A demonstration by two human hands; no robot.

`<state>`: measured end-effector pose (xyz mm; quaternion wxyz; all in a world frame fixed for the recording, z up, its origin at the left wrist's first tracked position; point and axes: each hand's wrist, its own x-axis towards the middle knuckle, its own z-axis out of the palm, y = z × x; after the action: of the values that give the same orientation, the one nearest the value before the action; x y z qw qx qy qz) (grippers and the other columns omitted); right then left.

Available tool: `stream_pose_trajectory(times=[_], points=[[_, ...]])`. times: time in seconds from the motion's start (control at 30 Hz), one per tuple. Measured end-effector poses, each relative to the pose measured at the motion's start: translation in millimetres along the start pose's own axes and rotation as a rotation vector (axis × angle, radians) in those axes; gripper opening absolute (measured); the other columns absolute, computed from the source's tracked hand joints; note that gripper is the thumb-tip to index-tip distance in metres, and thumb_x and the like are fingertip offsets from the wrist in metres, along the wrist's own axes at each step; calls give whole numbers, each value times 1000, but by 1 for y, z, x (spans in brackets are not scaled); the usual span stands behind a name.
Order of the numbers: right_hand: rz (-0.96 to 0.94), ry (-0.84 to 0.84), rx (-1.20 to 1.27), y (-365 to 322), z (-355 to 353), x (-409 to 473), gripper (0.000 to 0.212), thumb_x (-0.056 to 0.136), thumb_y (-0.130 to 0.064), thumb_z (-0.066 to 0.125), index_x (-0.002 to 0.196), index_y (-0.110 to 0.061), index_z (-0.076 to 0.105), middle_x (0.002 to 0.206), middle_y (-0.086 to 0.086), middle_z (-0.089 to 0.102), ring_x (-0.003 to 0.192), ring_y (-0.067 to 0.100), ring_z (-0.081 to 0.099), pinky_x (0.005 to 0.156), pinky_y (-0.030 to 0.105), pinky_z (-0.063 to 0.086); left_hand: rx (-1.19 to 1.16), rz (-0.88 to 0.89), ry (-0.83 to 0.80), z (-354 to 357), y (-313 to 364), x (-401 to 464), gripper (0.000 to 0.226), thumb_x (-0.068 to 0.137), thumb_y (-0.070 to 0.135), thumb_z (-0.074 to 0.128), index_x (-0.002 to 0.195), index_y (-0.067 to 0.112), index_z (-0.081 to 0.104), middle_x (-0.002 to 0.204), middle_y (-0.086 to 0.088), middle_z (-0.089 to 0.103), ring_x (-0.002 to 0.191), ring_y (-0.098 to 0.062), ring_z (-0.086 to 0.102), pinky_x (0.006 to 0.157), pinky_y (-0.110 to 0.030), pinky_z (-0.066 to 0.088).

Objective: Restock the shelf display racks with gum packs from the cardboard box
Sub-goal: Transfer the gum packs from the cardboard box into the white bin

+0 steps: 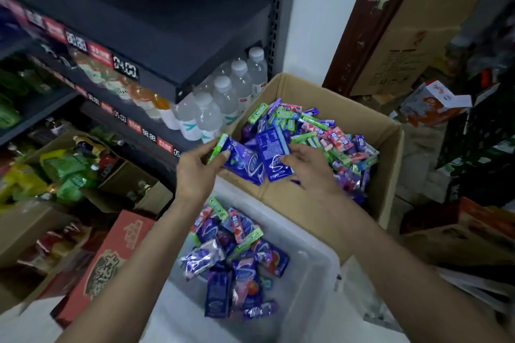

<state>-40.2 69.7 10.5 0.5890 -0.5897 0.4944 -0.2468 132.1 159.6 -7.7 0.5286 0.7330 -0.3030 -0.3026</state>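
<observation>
Dark shelving [156,44] filled the left of a cramped store corner, with rows of clear water bottles [223,97] under one shelf and price tags along the edges. Beside the bottles stood an open cardboard box [390,153], heaped with loose gum packs [320,131] — green, pink and purple. Nearer the person sat a translucent plastic bin [315,287] holding more gum packs [237,259], mostly blue and purple. A red carton [106,259] lay to the left of the bin, with other boxes of goods behind it.

Both hands were over the near edge of the cardboard box. The left hand [198,172] pinched a blue pack [243,160] together with a thin green pack [217,147], thumb on top and fingers curled beneath. The right hand [309,167] held a second blue pack [274,153] by its edge — fingers bent round it, the pack tilted up and touching the one in the left hand.
</observation>
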Motion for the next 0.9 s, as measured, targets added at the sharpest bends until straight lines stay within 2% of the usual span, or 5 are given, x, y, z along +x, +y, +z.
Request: stream_pose_trajectory(times=[0.13,0.23,0.37,0.53,0.9], points=[[-3,-54,-214,34,41,-42,29,90,-5,57,119,-10,58,91,-4,63,84,7,61,73,20,46,112,-90,-56,-36,-45,-34,38,84,11,68,121,4,62,110,-13,68,96,-21,64,90,-44,53],[20,-85,-367,68,62,-60,41,91,-8,56,132,-13,52,106,4,65,89,12,58,68,14,43,283,-128,-82,-39,-77,-53,35,85,10,68,119,4,64,110,-13,69,95,-20,64,85,-32,50],[41,-121,-501,111,83,-69,42,90,-11,53,132,-12,54,115,10,65,96,20,58,88,29,43,424,-207,-84,-32,-99,-56,29,90,9,60,119,7,64,98,-5,65,84,-18,56,63,-15,34],[147,-58,-669,125,80,-68,47,95,-4,44,140,-15,43,136,7,53,118,22,53,93,23,36,735,-184,-306,-30,-114,-42,45,93,20,57,136,10,47,129,-14,57,116,-30,53,94,-30,37],[-153,50,-483,45,15,-29,26,92,-3,50,112,-8,65,105,5,67,92,11,60,74,2,38,441,338,-213,15,-15,-7,25,90,4,54,113,7,62,114,-8,57,98,-14,52,84,-14,34]])
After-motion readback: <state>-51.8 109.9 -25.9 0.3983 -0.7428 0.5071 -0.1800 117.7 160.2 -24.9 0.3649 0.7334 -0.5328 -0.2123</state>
